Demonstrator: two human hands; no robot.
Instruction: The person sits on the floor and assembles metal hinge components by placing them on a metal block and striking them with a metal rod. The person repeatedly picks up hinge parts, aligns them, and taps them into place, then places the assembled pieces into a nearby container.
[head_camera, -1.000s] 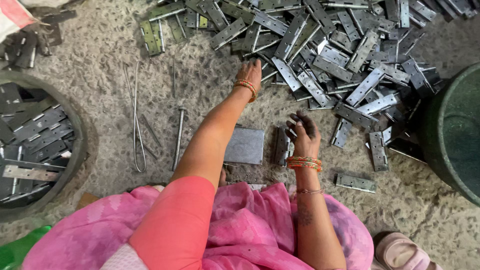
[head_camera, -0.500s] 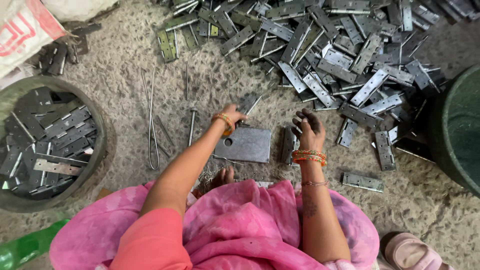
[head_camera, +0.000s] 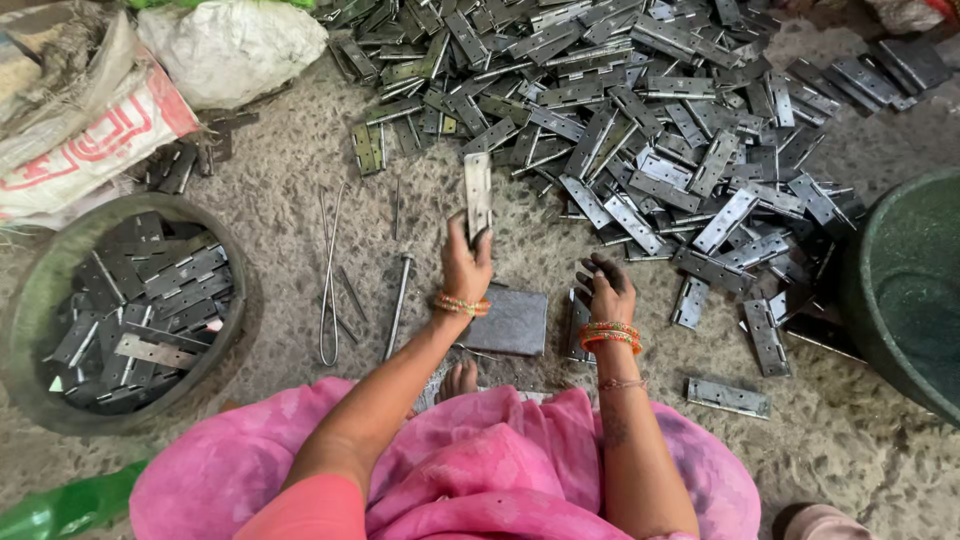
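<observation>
Flat grey metal hinge (head_camera: 478, 192), upright

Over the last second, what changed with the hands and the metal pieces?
The left hand drew back from the heap of hinges, dipped toward the flat metal plate, and now holds one hinge piece upright above the floor. The right hand stayed by the small stack beside the plate. The round tub of hinges and the loose rods lie as before.
</observation>
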